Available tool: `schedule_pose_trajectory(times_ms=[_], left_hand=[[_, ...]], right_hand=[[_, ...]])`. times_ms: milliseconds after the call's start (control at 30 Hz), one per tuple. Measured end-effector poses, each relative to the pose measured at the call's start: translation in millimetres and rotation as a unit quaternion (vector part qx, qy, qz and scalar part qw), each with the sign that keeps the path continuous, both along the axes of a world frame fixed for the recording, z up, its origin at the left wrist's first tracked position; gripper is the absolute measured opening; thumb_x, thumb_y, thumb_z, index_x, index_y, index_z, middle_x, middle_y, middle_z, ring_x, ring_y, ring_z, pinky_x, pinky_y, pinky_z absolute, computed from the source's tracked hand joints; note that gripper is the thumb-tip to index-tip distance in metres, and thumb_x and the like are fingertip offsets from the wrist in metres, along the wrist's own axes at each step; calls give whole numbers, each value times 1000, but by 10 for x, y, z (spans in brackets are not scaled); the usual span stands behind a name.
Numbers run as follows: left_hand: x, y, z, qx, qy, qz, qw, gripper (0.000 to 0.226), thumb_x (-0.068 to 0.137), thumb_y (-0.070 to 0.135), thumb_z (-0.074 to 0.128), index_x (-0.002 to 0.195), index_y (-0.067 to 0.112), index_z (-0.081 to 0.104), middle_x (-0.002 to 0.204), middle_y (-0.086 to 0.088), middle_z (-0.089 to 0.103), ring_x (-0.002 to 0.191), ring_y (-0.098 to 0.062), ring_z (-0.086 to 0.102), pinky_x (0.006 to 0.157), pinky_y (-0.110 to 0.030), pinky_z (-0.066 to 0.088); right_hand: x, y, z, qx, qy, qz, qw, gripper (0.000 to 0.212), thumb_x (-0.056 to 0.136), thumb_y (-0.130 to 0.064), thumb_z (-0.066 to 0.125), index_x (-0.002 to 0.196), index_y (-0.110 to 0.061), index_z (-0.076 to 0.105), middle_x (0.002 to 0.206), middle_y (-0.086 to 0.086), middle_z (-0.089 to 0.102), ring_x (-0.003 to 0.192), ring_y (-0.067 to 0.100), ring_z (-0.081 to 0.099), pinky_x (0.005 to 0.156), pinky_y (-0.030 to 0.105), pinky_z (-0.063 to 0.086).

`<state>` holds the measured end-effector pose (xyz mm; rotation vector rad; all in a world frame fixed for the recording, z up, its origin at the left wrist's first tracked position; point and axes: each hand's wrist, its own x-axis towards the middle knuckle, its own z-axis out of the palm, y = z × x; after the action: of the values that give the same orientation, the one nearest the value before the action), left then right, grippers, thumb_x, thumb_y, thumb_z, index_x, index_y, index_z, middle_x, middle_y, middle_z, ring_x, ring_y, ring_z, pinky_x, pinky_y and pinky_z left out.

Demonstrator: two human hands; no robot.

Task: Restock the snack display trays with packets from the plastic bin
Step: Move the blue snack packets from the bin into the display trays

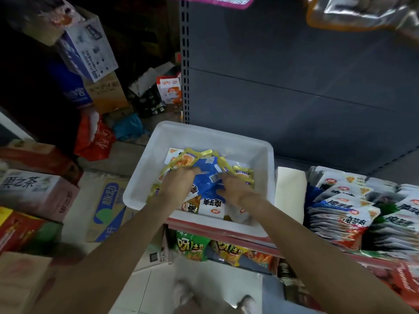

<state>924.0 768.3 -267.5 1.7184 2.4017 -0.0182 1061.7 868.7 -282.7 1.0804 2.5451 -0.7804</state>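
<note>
Packets of glossy foil, yellow, white and blue, lie heaped in the white rectangular plastic bin (145, 177), which sits on the shelf edge in front of the person. Both hands are down inside it: the left hand (179, 181) lies over the yellow packets (181, 160), fingers pointing right and spread; the right hand (235, 189) rests just beside it, fingers curled onto the crinkled blue foil packet (207, 177). That blue packet lies between the two hands, its long axis running away from the person, touching both. The grey stacked packets in the display tray (340, 214) wait well to the right, past the bin's right wall, so the right hand is nearer; open room lies above the rim
</note>
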Motion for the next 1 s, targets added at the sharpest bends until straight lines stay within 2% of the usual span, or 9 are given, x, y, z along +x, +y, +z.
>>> schedule_pose_trajectory(times_ms=[100, 167, 233, 300, 433, 500, 600, 767, 1000], left_hand=[[2, -57, 183, 152, -46, 7, 987, 54, 88, -5, 47, 132, 25, 53, 112, -7, 65, 99, -26, 61, 76, -34, 48], [46, -32, 330, 224, -80, -15, 971, 50, 84, -9, 51, 124, 20, 60, 112, -8, 65, 102, -26, 60, 80, -35, 49], [135, 36, 494, 259, -121, -36, 957, 43, 85, -11, 50, 116, 14, 65, 105, -10, 66, 99, -28, 60, 81, -41, 50], [271, 119, 623, 313, -179, -44, 932, 26, 90, 0, 50, 108, 10, 66, 98, -7, 67, 91, -25, 61, 79, -42, 50], [634, 390, 855, 377, -366, 42, 850, 22, 89, 20, 64, 111, 18, 62, 90, 4, 68, 76, -3, 64, 78, -16, 51], [832, 587, 917, 362, -409, 58, 835, 27, 86, 19, 68, 111, 16, 60, 88, 6, 66, 76, 5, 62, 75, -8, 47], [1163, 851, 964, 329, -435, 23, 838, 16, 85, 11, 67, 100, 8, 64, 89, -1, 69, 72, 3, 62, 75, -18, 51], [1637, 1126, 1020, 325, -421, -19, 846, 14, 85, 12, 68, 92, 0, 67, 85, -6, 70, 76, -16, 65, 72, -27, 51], [2038, 1320, 945, 288, -361, -41, 886, 18, 86, 17, 67, 90, 0, 67, 85, -8, 72, 76, -19, 66, 69, -31, 53]], right_hand=[[99, 16, 192, 89, 122, -26, 988, 65, 91, -16, 57, 147, -18, 23, 148, 5, 29, 134, 24, 33, 108, 36, 36], [186, 34, 368, 91, 176, -7, 980, 59, 92, -18, 57, 145, -20, 31, 147, 2, 33, 133, 21, 31, 108, 33, 35], [278, 77, 530, 82, 198, 13, 977, 35, 93, -17, 55, 128, -14, 53, 129, 5, 51, 120, 23, 46, 96, 36, 42], [431, 111, 658, 106, 211, 1, 972, 10, 94, -15, 53, 97, -11, 62, 100, 3, 59, 98, 26, 56, 73, 34, 43], [849, 276, 862, 146, 266, -82, 949, 19, 91, -12, 59, 73, -8, 54, 78, 9, 61, 72, 29, 56, 63, 37, 38], [1075, 374, 980, 145, 299, -120, 936, 23, 90, -12, 61, 72, 1, 57, 69, 12, 62, 63, 23, 52, 60, 33, 36], [1409, 490, 1189, 129, 355, -158, 912, 23, 89, -12, 63, 67, -6, 58, 56, 0, 53, 55, 9, 44, 52, 16, 33], [1920, 641, 1390, 119, 371, -182, 903, 19, 89, -11, 62, 71, -6, 63, 56, -18, 52, 52, -9, 51, 51, 9, 35], [2361, 826, 1281, 111, 302, -204, 924, 21, 88, -15, 65, 72, -3, 67, 57, -4, 53, 48, 3, 46, 49, 12, 32]])
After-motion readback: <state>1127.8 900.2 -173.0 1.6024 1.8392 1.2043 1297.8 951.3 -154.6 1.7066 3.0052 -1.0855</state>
